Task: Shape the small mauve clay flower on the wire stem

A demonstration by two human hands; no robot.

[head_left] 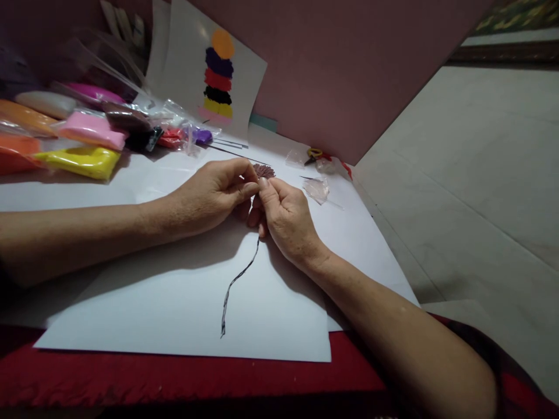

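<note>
A white sheet of paper (279, 314) lies in front of me, with a wavy black line (231, 281) running down it, apparently drawn. At the top of that line sits a round brown flower head (264, 170) with a textured, petal-like surface, partly covered by my fingers. My left hand (218, 192) comes in from the left, its thumb and forefinger pinched together just by the flower head. Touching it from the right, my right hand (286, 218) has its thumb pressed on its curled fingers. Whatever lies between the fingertips of either hand is too small or hidden to make out.
Bags of coloured modelling clay, among them a yellow bag (82, 162) and a pink bag (92, 129), pile up at the left. A card with coloured patches (183, 75) leans on the wall. Scissors (314, 155) and a plastic scrap (316, 190) lie at the right.
</note>
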